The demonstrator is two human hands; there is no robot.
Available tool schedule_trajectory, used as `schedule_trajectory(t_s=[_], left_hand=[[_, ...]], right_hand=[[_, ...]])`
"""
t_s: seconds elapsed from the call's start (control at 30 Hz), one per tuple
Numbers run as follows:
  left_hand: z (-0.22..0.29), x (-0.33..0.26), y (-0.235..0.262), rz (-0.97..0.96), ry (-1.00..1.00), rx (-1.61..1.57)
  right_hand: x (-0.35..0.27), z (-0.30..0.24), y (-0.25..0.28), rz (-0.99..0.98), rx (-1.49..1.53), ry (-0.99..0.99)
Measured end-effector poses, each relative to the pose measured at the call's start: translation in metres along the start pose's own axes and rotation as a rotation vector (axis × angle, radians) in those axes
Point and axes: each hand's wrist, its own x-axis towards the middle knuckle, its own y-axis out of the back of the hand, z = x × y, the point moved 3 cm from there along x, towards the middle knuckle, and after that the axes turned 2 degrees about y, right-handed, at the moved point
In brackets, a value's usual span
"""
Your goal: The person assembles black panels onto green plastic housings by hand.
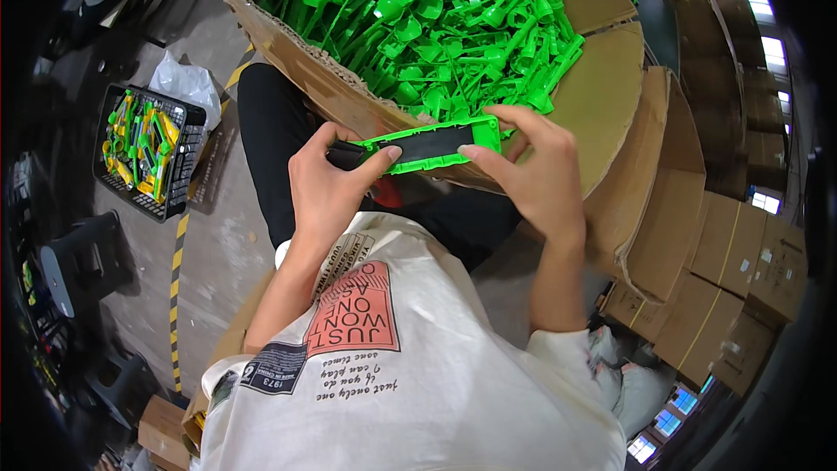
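Between my two hands is a long green plastic housing (pixel 432 145) with a black panel set inside its rim. It is held roughly level above my lap, at the near edge of a big carton. My left hand (pixel 331 176) closes on its left end, thumb on the black panel, and a black piece (pixel 345 153) sticks out there beside the fingers. My right hand (pixel 539 173) grips the right end, thumb at the lower edge and index finger at the upper corner. The fingertips beneath the housing are hidden.
The large cardboard carton (pixel 301 65) ahead holds a heap of green plastic parts (pixel 427 26). On the floor at left stands a black crate (pixel 179 181) of yellow and green pieces, beside a white plastic bag (pixel 186 83). A black stool (pixel 83 257) and stacked boxes (pixel 715 314) flank me.
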Motion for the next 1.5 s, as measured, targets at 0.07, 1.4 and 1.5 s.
schedule_trajectory(t_s=[0.07, 1.4, 1.5], left_hand=[[0.003, 0.002, -0.003, -0.004, -0.032, 0.03], [-0.039, -0.03, -0.04, -0.555, 0.532, -0.639], [-0.02, -0.053, -0.043, -0.52, 0.449, -0.58]], right_hand=[[0.009, 0.022, -0.006, -0.116, 0.246, -0.087], [-0.109, 0.172, 0.165, 0.705, 0.094, -0.744], [-0.006, 0.161, 0.14, 0.284, -0.059, -0.379]])
